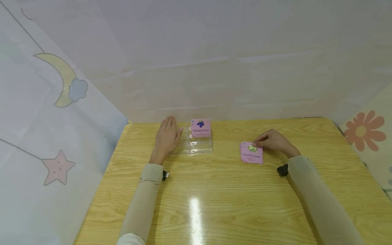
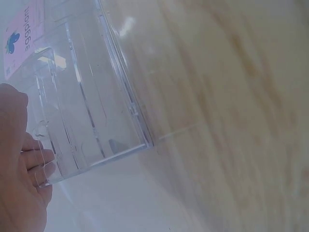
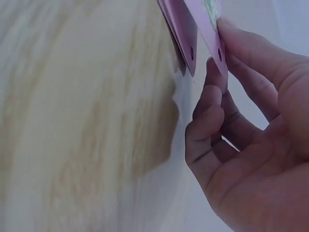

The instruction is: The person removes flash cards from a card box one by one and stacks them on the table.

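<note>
A clear plastic card holder (image 1: 200,147) with several tiers stands near the back of the table. A pink eggplant card (image 1: 200,128) sits in its upper right part. My left hand (image 1: 166,136) rests at the holder's left side, and in the left wrist view its fingers (image 2: 41,159) touch the clear end wall. To the right, my right hand (image 1: 273,141) pinches a pink cauliflower card (image 1: 251,156) between thumb and finger. In the right wrist view that card is lifted apart from other pink cards (image 3: 186,38) beneath it.
The wooden table (image 1: 232,200) reaches back to a pale wall covering (image 1: 229,85). At the left a hanging sheet bears a moon (image 1: 65,80) and a star (image 1: 58,167). A flower print (image 1: 364,131) shows at the right.
</note>
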Demonstrator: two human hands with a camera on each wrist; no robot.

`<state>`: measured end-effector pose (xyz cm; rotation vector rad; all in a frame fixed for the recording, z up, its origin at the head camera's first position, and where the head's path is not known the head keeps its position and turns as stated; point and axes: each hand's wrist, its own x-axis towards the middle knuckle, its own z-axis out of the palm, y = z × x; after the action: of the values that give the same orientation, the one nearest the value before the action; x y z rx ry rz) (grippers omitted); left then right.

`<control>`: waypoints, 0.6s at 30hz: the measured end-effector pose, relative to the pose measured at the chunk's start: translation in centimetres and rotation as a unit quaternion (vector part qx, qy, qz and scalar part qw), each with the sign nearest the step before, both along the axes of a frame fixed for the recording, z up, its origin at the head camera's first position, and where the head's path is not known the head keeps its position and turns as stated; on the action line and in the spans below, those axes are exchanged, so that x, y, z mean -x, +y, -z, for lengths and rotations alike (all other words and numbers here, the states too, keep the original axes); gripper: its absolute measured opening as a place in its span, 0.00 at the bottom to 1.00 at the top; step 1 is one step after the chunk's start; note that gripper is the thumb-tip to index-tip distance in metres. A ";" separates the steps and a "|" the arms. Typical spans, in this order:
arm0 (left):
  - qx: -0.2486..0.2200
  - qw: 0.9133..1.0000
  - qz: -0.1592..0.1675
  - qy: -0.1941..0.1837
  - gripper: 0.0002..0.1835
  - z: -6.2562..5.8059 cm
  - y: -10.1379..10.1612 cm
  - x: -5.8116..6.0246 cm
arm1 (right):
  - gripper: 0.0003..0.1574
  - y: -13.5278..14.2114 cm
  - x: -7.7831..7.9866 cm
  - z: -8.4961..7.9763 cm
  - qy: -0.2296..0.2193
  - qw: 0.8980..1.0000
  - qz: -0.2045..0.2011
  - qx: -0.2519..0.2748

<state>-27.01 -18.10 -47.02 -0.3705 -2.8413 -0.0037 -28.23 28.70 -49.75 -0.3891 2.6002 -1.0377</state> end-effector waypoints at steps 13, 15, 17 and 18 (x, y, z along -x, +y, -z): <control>0.001 1.000 -0.004 -0.004 0.38 0.0 0.0 0.1 | 0.15 -0.3 0.0 0.2 0.015 1.000 -0.010 -0.008; 0.001 1.000 -0.005 -0.007 0.38 0.0 0.0 0.1 | 0.16 -0.3 0.0 0.2 0.017 1.000 -0.009 -0.011; 0.001 1.000 -0.006 -0.010 0.38 -0.1 0.0 0.1 | 0.16 -0.3 0.0 0.2 0.020 1.000 -0.008 -0.015; 0.000 1.000 -0.006 -0.012 0.38 -0.1 0.0 0.1 | 0.16 -0.3 0.0 0.2 0.021 1.000 -0.006 -0.018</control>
<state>-27.07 -18.08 -46.95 -0.3543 -2.8675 -0.0069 -28.27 28.44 -49.97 -0.4210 2.6466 -0.9881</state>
